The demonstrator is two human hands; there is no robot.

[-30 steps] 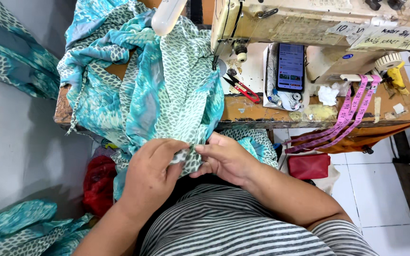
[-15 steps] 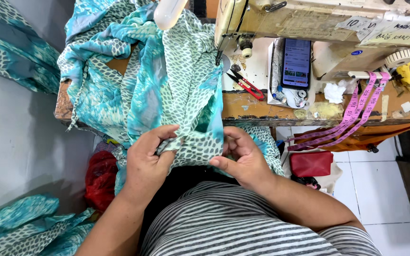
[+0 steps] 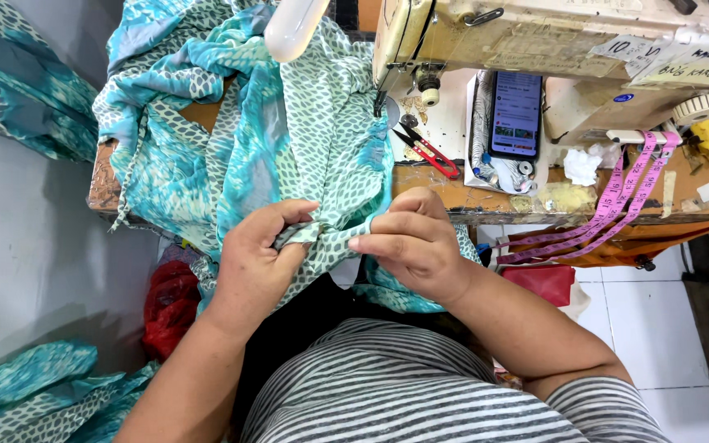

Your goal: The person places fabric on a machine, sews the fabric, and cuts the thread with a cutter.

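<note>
**Inspector:** State of the hands?

**Assistant:** Both closed in pinches on the teal patterned fabric [image 3: 305,156]. The left hand [image 3: 258,262] bunches a fold between thumb and curled fingers; the right hand [image 3: 416,242] nips a narrow edge at its fingertips. A short strip is drawn taut between them.

**Inspector:** Where does the cloth lie?

**Assistant:** It runs up and away from both hands, heaped over the wooden table [image 3: 469,201], left of the sewing machine [image 3: 535,37]. Beyond the right hand lie red-handled snips [image 3: 428,152], a phone [image 3: 516,113] and a pink measuring tape [image 3: 609,205].

**Inspector:** Handling?

**Assistant:** In my judgement: light, thin, limp, likely somewhat slippery. It creases and drapes freely and will not hold a shape unsupported. Best gripped at the hem or a folded edge, pinches set close together, since the hanging bulk could drag it off line.
</note>
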